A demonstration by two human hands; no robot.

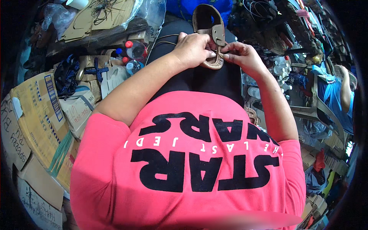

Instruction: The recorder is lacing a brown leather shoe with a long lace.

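Observation:
A brown leather shoe [215, 62] with an open top and a strap [218, 35] lies across my dark-clad thighs. Along its near rim runs thick stitching. My left hand [194, 49] is closed on the shoe's left edge, with the thumb and fingertips inside the opening. At the right edge, near the strap's end, my right hand [245, 58] is closed in a pinch against the stitched rim. Whatever sits between those fingertips is too small to make out. A thin tan cord [165, 36] trails over my left thigh beside the left hand.
Capped plastic bottles [135, 50] stand left of my legs, with cardboard boxes [42, 103] nearer. Flat card pieces [96, 21] lie on a bench at the far left. White bottles [281, 69] stand to the right, by a chair [322, 103]. Another person in blue [341, 96] is at the right edge.

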